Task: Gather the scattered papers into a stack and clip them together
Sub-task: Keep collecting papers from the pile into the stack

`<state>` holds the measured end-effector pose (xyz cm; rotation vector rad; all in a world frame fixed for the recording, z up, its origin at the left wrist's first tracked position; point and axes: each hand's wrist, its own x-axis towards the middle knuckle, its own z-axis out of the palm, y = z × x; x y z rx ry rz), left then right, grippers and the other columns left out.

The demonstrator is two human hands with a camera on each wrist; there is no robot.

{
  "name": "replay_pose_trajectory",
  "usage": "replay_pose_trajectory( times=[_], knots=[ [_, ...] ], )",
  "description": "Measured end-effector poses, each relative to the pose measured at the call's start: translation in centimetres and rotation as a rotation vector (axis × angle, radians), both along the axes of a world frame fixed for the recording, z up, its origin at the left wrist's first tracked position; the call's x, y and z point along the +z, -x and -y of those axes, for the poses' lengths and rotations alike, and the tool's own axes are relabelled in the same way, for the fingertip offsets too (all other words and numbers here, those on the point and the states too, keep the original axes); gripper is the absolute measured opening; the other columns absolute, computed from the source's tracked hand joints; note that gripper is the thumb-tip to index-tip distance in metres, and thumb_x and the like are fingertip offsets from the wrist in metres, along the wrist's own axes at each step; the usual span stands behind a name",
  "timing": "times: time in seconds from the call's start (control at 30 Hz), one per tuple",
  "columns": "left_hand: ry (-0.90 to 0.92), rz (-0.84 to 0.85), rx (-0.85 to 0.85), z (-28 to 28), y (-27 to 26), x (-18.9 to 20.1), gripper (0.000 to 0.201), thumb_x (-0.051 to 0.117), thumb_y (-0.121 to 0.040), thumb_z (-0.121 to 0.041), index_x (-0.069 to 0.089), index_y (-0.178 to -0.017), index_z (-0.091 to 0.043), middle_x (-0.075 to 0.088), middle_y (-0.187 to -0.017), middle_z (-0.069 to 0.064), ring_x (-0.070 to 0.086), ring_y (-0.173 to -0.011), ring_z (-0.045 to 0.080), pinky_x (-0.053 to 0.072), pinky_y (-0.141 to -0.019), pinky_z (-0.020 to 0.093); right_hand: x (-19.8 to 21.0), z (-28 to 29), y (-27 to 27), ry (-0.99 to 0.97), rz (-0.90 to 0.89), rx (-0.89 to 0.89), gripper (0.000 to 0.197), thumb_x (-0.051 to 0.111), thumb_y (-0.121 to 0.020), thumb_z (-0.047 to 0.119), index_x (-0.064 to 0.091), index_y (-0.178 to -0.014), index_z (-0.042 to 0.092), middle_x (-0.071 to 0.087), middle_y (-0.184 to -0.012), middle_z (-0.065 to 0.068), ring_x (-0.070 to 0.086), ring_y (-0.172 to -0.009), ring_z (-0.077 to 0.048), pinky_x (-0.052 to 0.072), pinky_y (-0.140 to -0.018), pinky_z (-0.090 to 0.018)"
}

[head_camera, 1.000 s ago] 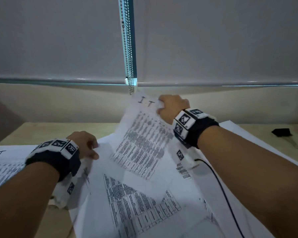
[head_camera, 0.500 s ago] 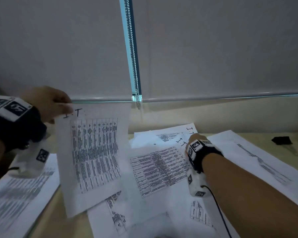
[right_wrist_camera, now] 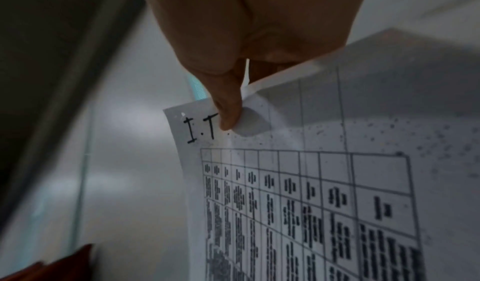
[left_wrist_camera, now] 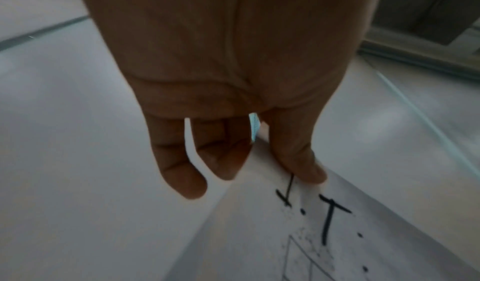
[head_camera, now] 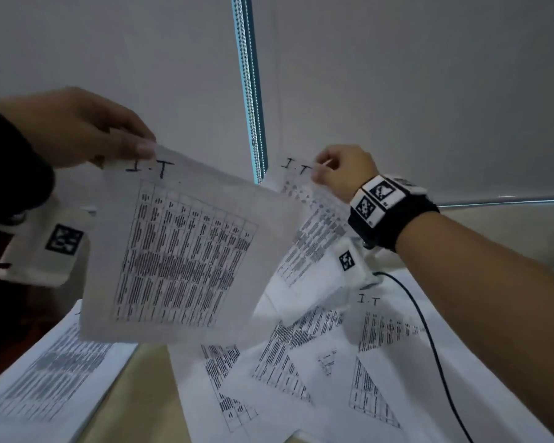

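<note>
Above the pale wooden worktop (head_camera: 147,388), both hands are raised with a sheet of paper each. The left hand (head_camera: 77,129) pinches the top edge of a white printed sheet with a dense table and a handwritten "I.T" (head_camera: 179,247), its grip narrow, thumb (left_wrist_camera: 298,154) pressed on the paper right beside the black lettering while the other fingers (left_wrist_camera: 182,172) hang loosely behind. That sheet hangs tilted, its lower edge clear of the surface. The right hand (head_camera: 343,171) holds a second white printed sheet, also marked "I.T" (head_camera: 314,238), by its top corner; in the right wrist view the thumb (right_wrist_camera: 228,104) clamps the paper just next to the letters, and the top edge curls back where it is squeezed. The two held sheets overlap from the head view, the left one in front; whether they touch I cannot tell. Below them, several more white printed papers (head_camera: 301,372) lie scattered and overlapping at angles across the worktop, and another printed page (head_camera: 45,378) lies apart at the near left edge. Behind the hands hang grey roller blinds (head_camera: 397,75), with a beaded metal pull chain (head_camera: 253,91) running down the bright gap between them. A thin black cable (head_camera: 429,340) trails from the right wrist down over the papers.
</note>
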<state>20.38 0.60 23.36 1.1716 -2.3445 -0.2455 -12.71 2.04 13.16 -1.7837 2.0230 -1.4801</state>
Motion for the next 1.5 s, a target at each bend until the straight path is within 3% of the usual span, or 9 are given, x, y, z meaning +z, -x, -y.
replay_pose_trajectory(
  times=[0.1,0.2,0.43,0.57,0.77,1.0,1.27,1.37,1.5],
  knots=[
    [0.117,0.030,-0.022,-2.6,4.3,-0.8,0.016,0.070,-0.056,-0.067,0.065,-0.065,-0.055,0.071,-0.093,-0.008,0.062,-0.095,0.017,0.039,-0.091,0.029,4.1,-2.1,-2.6,-0.022,-0.195,0.187,0.016,0.072,-0.079,0.020,0.069,-0.095,0.020,0.065,-0.081,0.006,0.055,-0.065,0.001,0.036,-0.055,-0.009],
    [0.202,-0.050,-0.073,-3.1,8.2,-2.8,0.035,0.074,-0.073,-0.036,0.059,-0.059,-0.064,0.056,-0.115,-0.015,0.050,-0.106,0.003,0.032,-0.098,0.024,6.4,-4.8,-4.6,-0.074,-0.396,0.297,0.019,0.072,-0.079,0.022,0.071,-0.097,0.022,0.065,-0.080,0.009,0.055,-0.066,0.003,0.041,-0.060,-0.008],
    [0.045,-0.505,-0.270,-3.1,12.9,-8.1,0.034,0.077,-0.072,-0.005,0.068,-0.072,-0.038,0.065,-0.060,-0.015,0.055,-0.052,-0.007,0.045,-0.059,0.010,5.8,-9.5,-1.7,-0.077,-0.228,0.339,0.027,0.070,-0.082,0.032,0.065,-0.107,0.023,0.068,-0.089,0.002,0.065,-0.084,-0.010,0.048,-0.083,-0.022],
    [0.032,-0.612,-0.263,-3.2,14.6,-9.8,0.045,0.071,-0.077,0.000,0.052,-0.112,-0.021,0.056,-0.059,-0.011,0.053,-0.041,-0.008,0.037,-0.044,0.003,2.1,-10.7,3.1,0.018,0.133,0.180,0.044,0.054,-0.081,0.061,0.053,-0.114,0.032,0.064,-0.103,0.006,0.060,-0.090,-0.008,0.042,-0.080,-0.027],
    [-0.022,-0.871,-0.235,-2.3,15.7,-11.2,0.033,0.069,-0.080,0.000,0.054,-0.097,-0.024,0.061,-0.079,-0.002,0.062,-0.060,-0.004,0.050,-0.062,0.011,-6.2,-13.3,7.7,-0.062,0.850,0.549,0.127,0.077,-0.035,0.073,0.032,-0.142,0.021,0.057,-0.132,-0.002,0.058,-0.116,-0.020,0.053,-0.091,-0.041],
    [-0.148,-1.172,-0.284,-3.0,16.6,-12.4,0.035,0.069,-0.082,-0.017,0.048,-0.105,-0.031,0.065,-0.091,0.002,0.066,-0.079,0.010,0.054,-0.072,0.024,-7.6,-12.5,5.4,0.228,0.675,0.259,0.048,0.082,-0.053,0.027,0.068,-0.096,0.011,0.074,-0.089,-0.004,0.070,-0.085,-0.020,0.055,-0.080,-0.036],
    [-0.412,-0.923,-0.233,-3.7,17.0,-20.1,0.069,0.074,-0.071,-0.028,0.043,-0.130,-0.008,0.064,-0.119,0.005,0.063,-0.107,0.018,0.051,-0.094,0.043,-10.1,-11.9,5.5,0.162,0.699,0.193,0.097,0.090,-0.040,0.046,0.050,-0.122,0.011,0.066,-0.115,-0.012,0.065,-0.104,-0.027,0.052,-0.091,-0.044],
    [-0.408,-0.867,-0.174,-4.2,17.3,-22.5,0.057,0.068,-0.076,-0.030,0.047,-0.127,-0.015,0.064,-0.116,-0.002,0.061,-0.105,0.009,0.051,-0.083,0.025,-12.0,-12.0,5.5,0.120,0.707,0.089,0.069,0.082,-0.067,0.027,0.043,-0.122,0.012,0.064,-0.114,-0.009,0.064,-0.099,-0.020,0.049,-0.096,-0.045],
    [-0.347,-0.960,-0.145,-4.2,17.9,-21.9,0.029,0.060,-0.089,-0.014,0.054,-0.118,-0.016,0.067,-0.110,0.000,0.063,-0.103,0.019,0.051,-0.092,0.041,-11.2,-11.9,4.8,0.095,0.643,0.037,0.033,0.063,-0.086,0.010,0.053,-0.117,0.013,0.066,-0.114,-0.006,0.064,-0.102,-0.021,0.050,-0.094,-0.046]
  ],
)
